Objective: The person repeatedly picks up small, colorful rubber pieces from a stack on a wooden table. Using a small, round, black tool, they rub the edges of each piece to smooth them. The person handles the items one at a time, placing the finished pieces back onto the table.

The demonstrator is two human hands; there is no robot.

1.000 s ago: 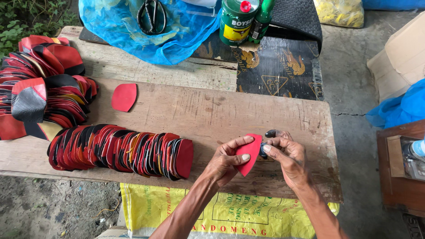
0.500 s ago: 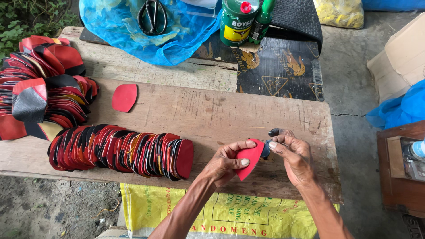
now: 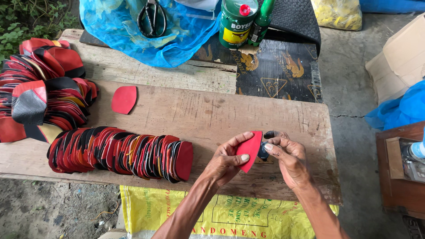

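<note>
A small dark piece sits between the hands, mostly covered by the red cut-out and the right hand's fingers, so its shape cannot be told. Both forearms run out of the bottom edge. The heap of red and black pieces is cut by the left edge. The scissors and the green can lose their tops at the upper edge. The wooden box at the right is cropped, its contents blurred. The table hides part of the yellow sack.
</note>
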